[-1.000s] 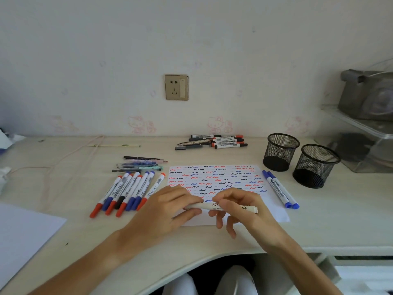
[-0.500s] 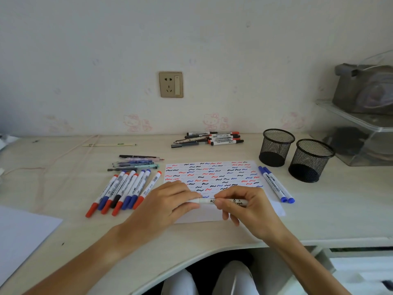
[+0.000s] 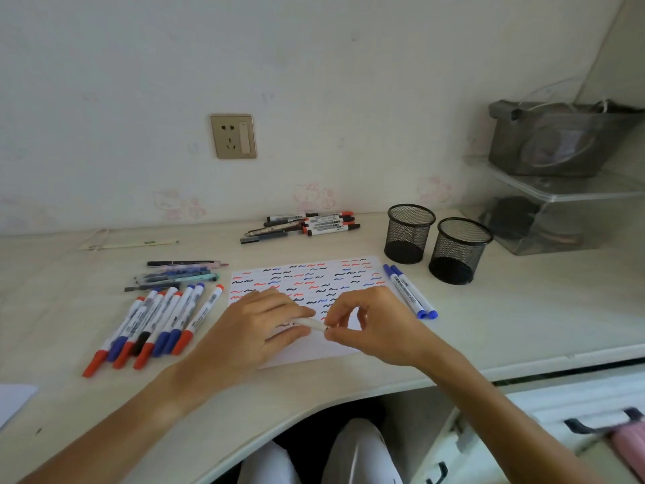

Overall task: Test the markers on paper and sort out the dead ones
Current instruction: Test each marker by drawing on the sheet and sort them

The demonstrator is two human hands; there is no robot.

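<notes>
two hands meet over the near part of the test paper (image 3: 314, 281), sharing one white marker (image 3: 311, 323) that lies nearly level just above the sheet. the left hand (image 3: 254, 330) has its thumb and fingers curled round the barrel, which steadies it, while the right hand (image 3: 377, 323) pinches the marker's right end between thumb and fingertips (the cap or the tip, it is too hidden to tell which); this looks like the grip for pulling a cap off or pushing one back on. the paper is crowded with short red, blue and black squiggles, so many markers have probably been tried already. the groups on the counter (image 3: 523, 309) seem to be the sorting itself: a fanned row of red, blue and black capped markers (image 3: 153, 323) to the left of the sheet, a few slimmer pens (image 3: 174, 275) behind them, two blue markers (image 3: 408, 291) laid side by side just right of the paper, and another cluster of markers (image 3: 314, 224) near the wall. which pile is the dead one cannot be read from here. two black mesh pen cups (image 3: 438, 242) stand to the right, well within reach, and appear to hold nothing.
</notes>
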